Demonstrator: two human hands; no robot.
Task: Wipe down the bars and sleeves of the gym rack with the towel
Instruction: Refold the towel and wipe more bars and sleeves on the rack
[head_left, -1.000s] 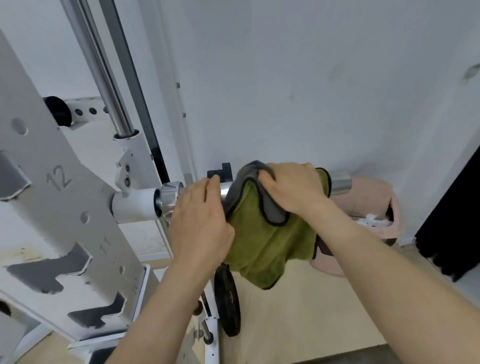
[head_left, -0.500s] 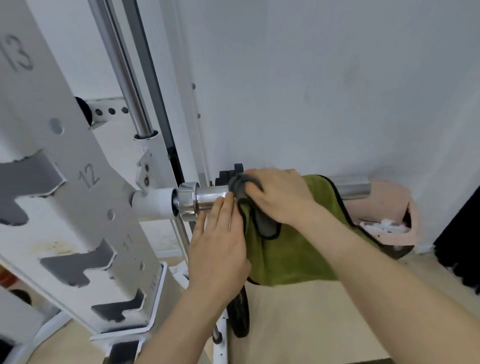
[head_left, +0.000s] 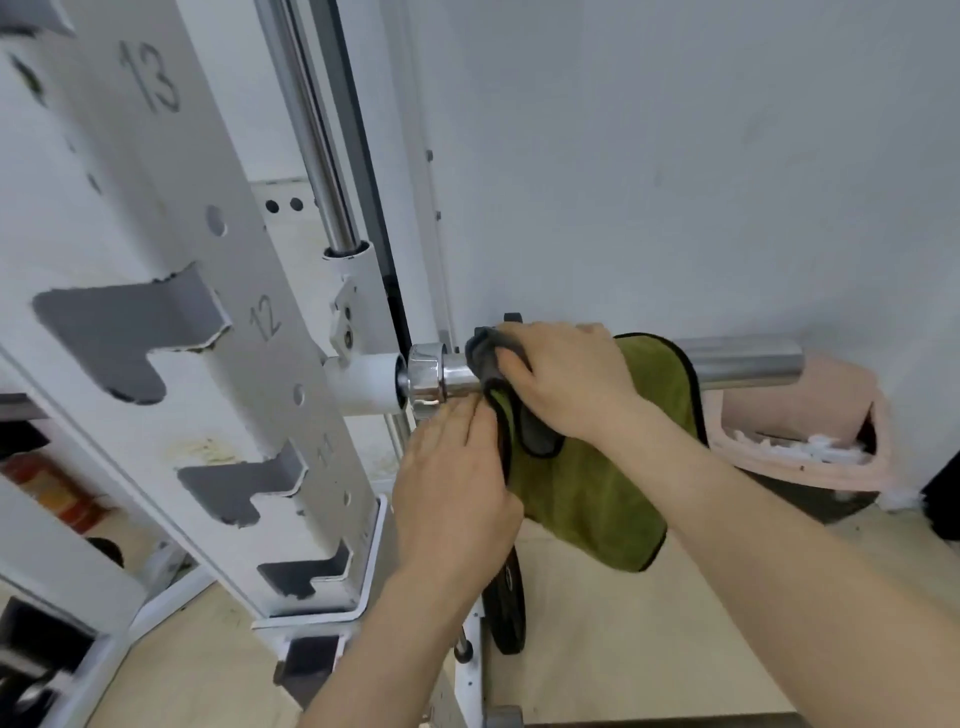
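A green towel (head_left: 587, 483) with a grey back and dark edging is draped over the chrome sleeve (head_left: 743, 366) of the rack's bar. My right hand (head_left: 561, 379) presses on top of the sleeve and grips the towel's bunched upper edge close to the chrome collar (head_left: 426, 379). My left hand (head_left: 452, 493) sits just below the sleeve, its fingers against the towel's left edge. The sleeve's free end sticks out bare to the right. A chrome guide rod (head_left: 317, 156) runs up from the white carriage (head_left: 358, 384).
The white notched upright (head_left: 171, 291) with numbers 11 to 13 stands at the left. A black weight plate (head_left: 511, 608) hangs low behind my left wrist. A pink bin (head_left: 800, 410) with white scraps sits against the wall at the right, under the sleeve's end.
My right hand has slid the towel left along the sleeve toward the collar, baring more of the right end. My left hand has dropped below the sleeve. The view has shifted right.
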